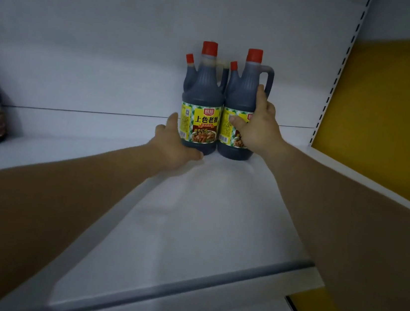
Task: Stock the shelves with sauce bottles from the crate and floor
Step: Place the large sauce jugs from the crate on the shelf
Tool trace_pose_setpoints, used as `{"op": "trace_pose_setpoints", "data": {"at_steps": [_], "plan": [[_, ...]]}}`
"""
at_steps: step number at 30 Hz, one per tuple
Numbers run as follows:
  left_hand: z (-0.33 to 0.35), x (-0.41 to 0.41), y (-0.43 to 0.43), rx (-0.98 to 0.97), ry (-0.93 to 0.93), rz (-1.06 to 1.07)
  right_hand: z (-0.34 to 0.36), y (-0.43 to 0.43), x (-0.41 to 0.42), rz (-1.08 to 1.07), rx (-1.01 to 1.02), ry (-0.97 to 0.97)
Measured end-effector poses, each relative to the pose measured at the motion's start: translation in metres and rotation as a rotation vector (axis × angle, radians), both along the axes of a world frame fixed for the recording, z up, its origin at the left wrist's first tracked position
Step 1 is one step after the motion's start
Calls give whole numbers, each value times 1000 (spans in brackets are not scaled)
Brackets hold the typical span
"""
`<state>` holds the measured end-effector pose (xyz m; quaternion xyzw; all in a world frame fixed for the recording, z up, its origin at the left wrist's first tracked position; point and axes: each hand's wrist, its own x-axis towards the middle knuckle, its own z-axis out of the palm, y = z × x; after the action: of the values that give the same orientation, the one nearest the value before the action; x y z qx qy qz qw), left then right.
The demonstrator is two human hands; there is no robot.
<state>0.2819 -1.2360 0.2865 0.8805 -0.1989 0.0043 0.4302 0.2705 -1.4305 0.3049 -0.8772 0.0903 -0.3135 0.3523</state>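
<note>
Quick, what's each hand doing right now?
Left hand: holding the left sauce bottle at its base.
Right hand: gripping the right sauce bottle around its body.

Bare forearms; left grip (pixel 173 148), right grip (pixel 257 129) bare.
</note>
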Motion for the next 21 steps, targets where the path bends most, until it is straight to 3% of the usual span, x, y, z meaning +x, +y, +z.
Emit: {"op": "trace_pose_setpoints", "data": {"at_steps": [3,7,16,21], "plan": [[-10,27,-18,-179,37,-19,-2,-8,10,14,0,-18],[-23,45,-36,-263,-48,-3,-4,-17,22,40,13,-35],[-28,61,-41,-222,-104,84,-5,-25,27,101,65,-9],[-16,41,-26,-117,12,54,12,-16,2,-29,-87,220]]}}
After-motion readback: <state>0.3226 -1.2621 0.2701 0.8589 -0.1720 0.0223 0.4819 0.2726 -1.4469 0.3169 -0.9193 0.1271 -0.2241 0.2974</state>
